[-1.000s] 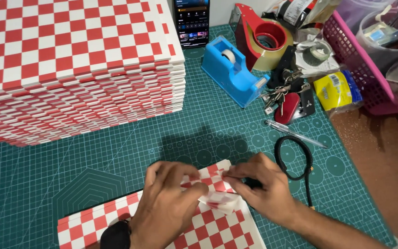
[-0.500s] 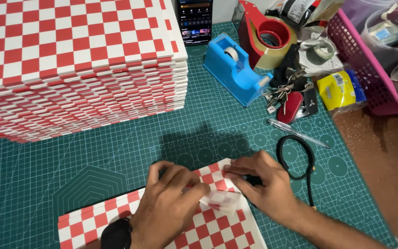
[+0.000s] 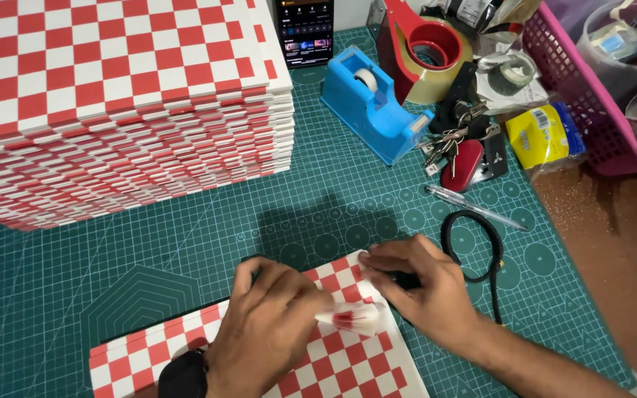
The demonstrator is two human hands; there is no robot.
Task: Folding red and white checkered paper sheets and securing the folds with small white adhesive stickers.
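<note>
A flat red-and-white checkered sheet [image 3: 348, 365] lies on the green cutting mat [image 3: 186, 258] near the front edge. My left hand [image 3: 267, 332] rests on the sheet and pinches a small crumpled white and red piece [image 3: 352, 318] at its fingertips. My right hand [image 3: 422, 291] presses down on the sheet's far right corner, fingers flat and touching the same small piece. A dark watch [image 3: 184, 374] sits on my left wrist.
A tall stack of red-and-white checkered sheets [image 3: 112, 110] fills the back left. A blue tape dispenser [image 3: 370, 103], red tape dispenser [image 3: 422, 51], keys [image 3: 455, 144], a pen [image 3: 477, 208], a black cord loop [image 3: 481, 247], a yellow packet [image 3: 543, 133] and a pink basket [image 3: 576, 88] crowd the right. A phone [image 3: 305, 29] stands at the back.
Both hands stay on the sheet's corner; the left fingers have shifted slightly right onto the small crumpled piece. The view has tilted a little.
</note>
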